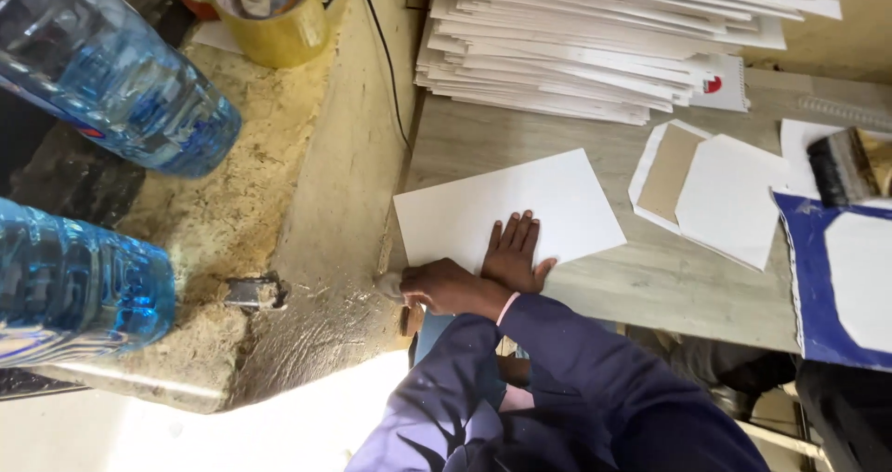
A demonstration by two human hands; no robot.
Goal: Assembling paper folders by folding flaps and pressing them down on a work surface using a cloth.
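So we're pressing our right hand (516, 254) flat, fingers spread, on the near edge of a white sheet (520, 203) that's lying on the grey wooden bench (595, 295), close to its left edge. Our left hand (446, 286) is curling at the sheet's near-left corner, fingers closed around something small and pale, can't really tell what. A big stack of white sheets (595, 45) is sitting at the back of the bench, and some folded white and brown card pieces (711, 189) are lying off to the right, well apart from our sheet. Two blue water bottles (102, 82) are resting on the rough ledge to the left
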